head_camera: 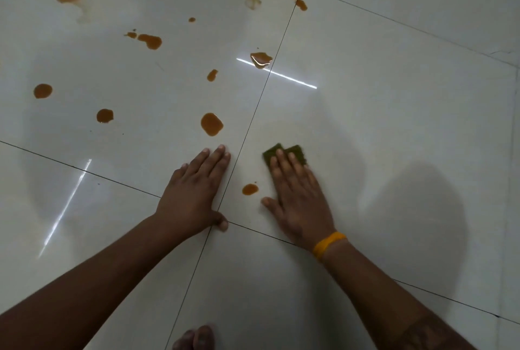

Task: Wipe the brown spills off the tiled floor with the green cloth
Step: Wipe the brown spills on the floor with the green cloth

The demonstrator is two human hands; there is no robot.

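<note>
The folded green cloth (284,154) is pressed flat under the right hand (298,197); the left hand (194,195) rests open on the glossy white tiled floor (394,124); most brown spills (211,124) remain unwiped.

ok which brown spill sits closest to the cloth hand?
The small oval spill just left of the right hand, between its thumb and the green cloth. All others lie farther up the floor.

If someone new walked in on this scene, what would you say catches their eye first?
The brown spills scattered over the pale tiled floor, mostly on the upper-left tile, with one small spot just left of the right hand. That hand presses the green cloth flat, an orange wristband on its wrist, while the left hand rests open alongside.
</note>
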